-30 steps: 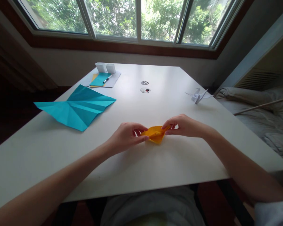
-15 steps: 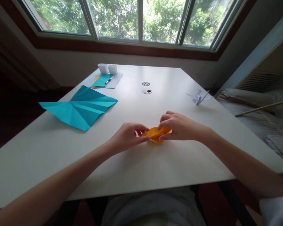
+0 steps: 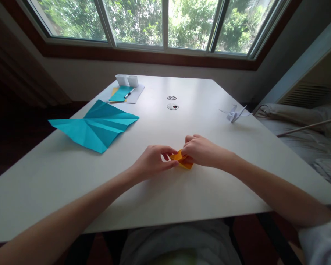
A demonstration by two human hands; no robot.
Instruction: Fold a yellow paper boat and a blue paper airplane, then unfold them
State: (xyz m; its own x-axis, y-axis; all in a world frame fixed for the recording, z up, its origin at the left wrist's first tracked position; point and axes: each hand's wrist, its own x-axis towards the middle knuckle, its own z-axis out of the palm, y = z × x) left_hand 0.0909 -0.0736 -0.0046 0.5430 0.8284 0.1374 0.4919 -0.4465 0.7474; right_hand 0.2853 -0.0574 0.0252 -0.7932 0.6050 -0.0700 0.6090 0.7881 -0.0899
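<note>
White laminate tabletop (image 3: 165, 191) fills my view, set under a wide window (image 3: 165, 22) with green trees behind the glass; a bed with pale bedding (image 3: 300, 125) sits off to the right. On the left lies a large creased teal paper sheet (image 3: 95, 125), and beyond it a small stack of papers with a black pen (image 3: 127, 94) and two white cups (image 3: 127, 80). A white folded paper crane (image 3: 235, 113) stands at the far right, and two round cable holes (image 3: 172, 102) sit mid-table. Nothing blocks my reach. My left hand (image 3: 151, 162) pinches the small folded orange paper (image 3: 182, 161) at its left end; my right hand (image 3: 202, 151) presses fingers down over it, near the front middle.
</note>
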